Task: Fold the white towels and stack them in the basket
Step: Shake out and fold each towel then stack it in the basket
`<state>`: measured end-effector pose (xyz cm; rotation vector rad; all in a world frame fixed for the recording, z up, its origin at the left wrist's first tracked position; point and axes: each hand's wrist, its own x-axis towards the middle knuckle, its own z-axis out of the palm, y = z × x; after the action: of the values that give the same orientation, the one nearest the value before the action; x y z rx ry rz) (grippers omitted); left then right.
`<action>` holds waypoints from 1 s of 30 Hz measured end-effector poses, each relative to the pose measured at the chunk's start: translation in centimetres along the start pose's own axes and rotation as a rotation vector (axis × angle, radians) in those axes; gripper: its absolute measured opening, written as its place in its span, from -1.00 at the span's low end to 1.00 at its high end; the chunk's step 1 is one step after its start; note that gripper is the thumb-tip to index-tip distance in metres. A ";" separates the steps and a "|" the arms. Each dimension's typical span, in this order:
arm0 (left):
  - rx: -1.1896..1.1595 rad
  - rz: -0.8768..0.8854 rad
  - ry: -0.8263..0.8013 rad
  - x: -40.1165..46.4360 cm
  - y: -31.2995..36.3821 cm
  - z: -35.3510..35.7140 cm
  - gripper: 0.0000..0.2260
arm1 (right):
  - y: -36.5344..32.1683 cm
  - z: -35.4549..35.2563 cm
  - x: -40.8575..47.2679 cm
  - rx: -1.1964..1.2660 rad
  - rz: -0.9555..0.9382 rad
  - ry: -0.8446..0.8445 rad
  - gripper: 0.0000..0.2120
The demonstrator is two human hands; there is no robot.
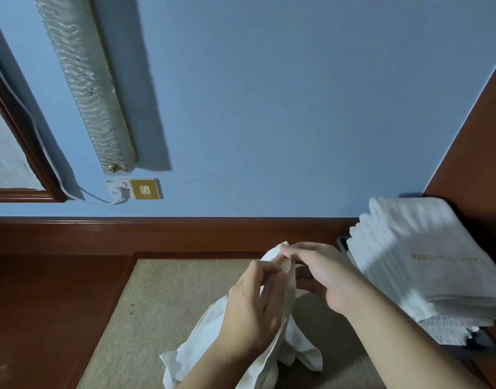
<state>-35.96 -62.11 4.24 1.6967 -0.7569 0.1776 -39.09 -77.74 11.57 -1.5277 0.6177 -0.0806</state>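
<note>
A white towel [213, 332] hangs crumpled in front of me over the beige desk pad [157, 299]. My left hand [252, 307] and my right hand [322, 276] both pinch its upper edge close together, fingertips almost touching, and the cloth droops below them toward the bottom of the view. To the right, a tall stack of folded white towels [421, 259] with gold lettering on top fills a dark basket [343, 244], of which only the rim and a lower corner show.
The desk is reddish-brown wood [44, 299] against a blue wall. A wall lamp [87, 85], a socket with a white cable [120, 189] and a gold switch plate sit on the wall at left. A wooden panel [477, 136] rises at the right.
</note>
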 end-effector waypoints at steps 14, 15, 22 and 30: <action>-0.420 -0.229 -0.115 5.5 1.1 -3.7 -0.85 | -5.8 -2.3 -0.8 -0.596 -0.559 -0.131 -0.67; -0.434 -0.208 -0.095 6.0 1.6 -3.8 -0.84 | -6.8 -2.5 -1.0 -0.650 -0.584 -0.125 -0.68; -0.394 -0.168 -0.173 8.1 3.1 -3.8 -0.91 | -12.3 -3.0 -1.5 -0.835 -0.589 -0.121 -0.87; -0.323 -0.178 -0.263 8.2 2.1 -4.9 -0.83 | -14.2 -1.2 -3.2 -1.055 -0.485 -0.121 -0.85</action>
<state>-29.44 -60.96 11.48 1.4817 -0.7760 -0.2839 -37.68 -78.53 26.05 -2.6629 0.1443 -0.0261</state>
